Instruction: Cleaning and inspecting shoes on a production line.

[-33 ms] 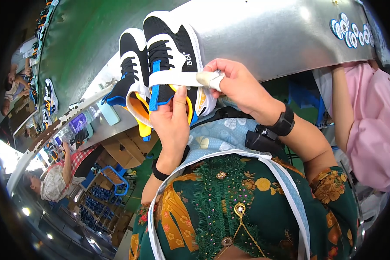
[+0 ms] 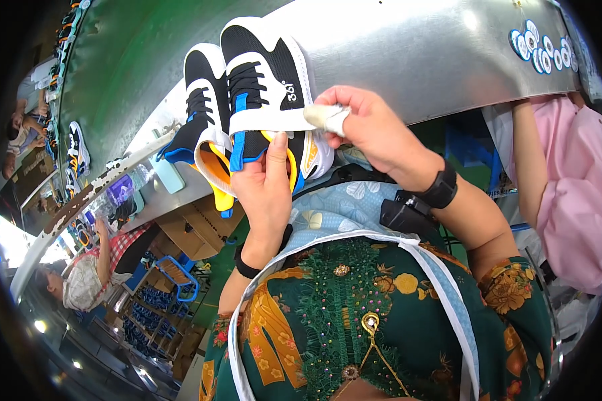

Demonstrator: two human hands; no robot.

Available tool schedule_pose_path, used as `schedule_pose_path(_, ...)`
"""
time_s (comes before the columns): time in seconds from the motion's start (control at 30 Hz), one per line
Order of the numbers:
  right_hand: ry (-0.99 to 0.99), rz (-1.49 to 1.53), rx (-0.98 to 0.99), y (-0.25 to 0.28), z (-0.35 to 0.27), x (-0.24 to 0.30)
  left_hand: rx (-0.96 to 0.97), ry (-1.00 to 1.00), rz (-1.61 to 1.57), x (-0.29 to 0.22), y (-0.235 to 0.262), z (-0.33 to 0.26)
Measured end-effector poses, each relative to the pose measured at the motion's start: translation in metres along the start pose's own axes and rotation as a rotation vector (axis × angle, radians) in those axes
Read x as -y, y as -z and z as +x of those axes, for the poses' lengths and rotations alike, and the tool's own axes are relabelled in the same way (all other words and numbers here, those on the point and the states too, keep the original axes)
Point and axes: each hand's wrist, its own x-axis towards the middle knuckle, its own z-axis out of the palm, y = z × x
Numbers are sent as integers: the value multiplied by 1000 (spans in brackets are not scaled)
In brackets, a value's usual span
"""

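A black and white sneaker (image 2: 261, 73) with blue and yellow trim lies toe-away on the metal table, its mate (image 2: 199, 87) close on its left. My left hand (image 2: 264, 190) grips it at the ankle opening, thumb pressed on the tongue and fingers hidden inside. Across the shoe, over the tongue, runs a white strap (image 2: 267, 121). At the strap's right end my right hand (image 2: 374, 130) is closed, fingers bent. From it sticks a beige-tipped piece wrapped in white (image 2: 326, 118); whether this is a covered finger or a held item, I cannot tell.
Several round blue-and-white discs (image 2: 542, 50) lie on the metal table (image 2: 408, 53) at the far right. A person in pink (image 2: 575, 180) sits at my right. On the left are a green belt (image 2: 134, 40), a curved worn rail (image 2: 80, 197), another sneaker (image 2: 78, 148) and a purple-labelled bottle (image 2: 122, 189).
My right hand has shifted very slightly to the right, with the white-wrapped piece. My left hand and both sneakers have stayed in place.
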Motion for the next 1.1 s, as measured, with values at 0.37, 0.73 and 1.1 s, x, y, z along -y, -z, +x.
schedule_pose_path(0.37, -36, -529, 59, 4, 8, 17, 2, 44, -83, 3, 7, 2)
schedule_pose_path(0.73, 104, 9, 117, -5, 27, 44, 47, 65, -97, 5, 9, 2)
schedule_pose_path(1.1, -111, -59, 79, 2, 0, 5, -24, 123, -56, -12, 1, 1)
